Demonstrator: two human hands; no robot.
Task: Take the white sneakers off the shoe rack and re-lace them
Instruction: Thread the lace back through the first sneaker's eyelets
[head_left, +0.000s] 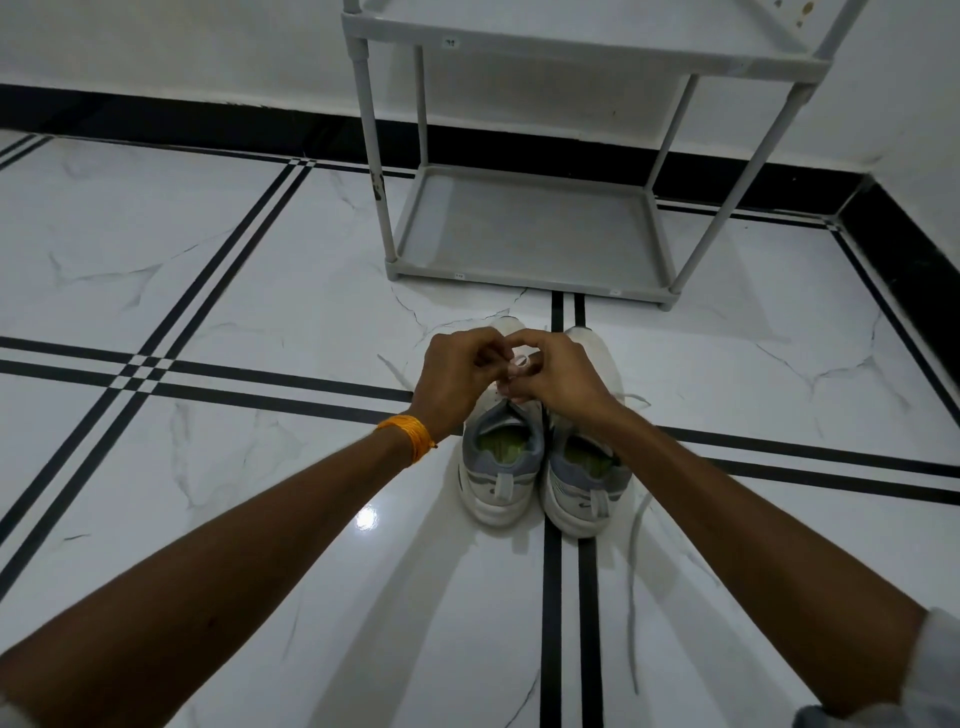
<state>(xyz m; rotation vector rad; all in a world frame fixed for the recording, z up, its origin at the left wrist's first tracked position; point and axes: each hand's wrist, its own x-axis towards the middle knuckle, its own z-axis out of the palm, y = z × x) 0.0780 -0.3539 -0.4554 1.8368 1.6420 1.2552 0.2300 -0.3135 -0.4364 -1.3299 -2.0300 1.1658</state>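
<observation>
Two white sneakers with grey heels stand side by side on the floor, heels toward me: the left sneaker (498, 467) and the right sneaker (584, 483). Over the left sneaker's lacing area my left hand (454, 379) and my right hand (558, 376) meet, both pinching its white lace (521, 362), which loops between the fingertips. A loose lace (635, 571) from the right sneaker trails over the floor toward me. Another lace end (395, 370) lies left of my left hand. An orange thread band is on my left wrist.
A grey plastic shoe rack (524, 270) stands against the wall just beyond the sneakers, with nothing on its shelves. The floor is glossy white marble tile with black stripes. A black skirting runs along the wall, and a corner lies at the far right.
</observation>
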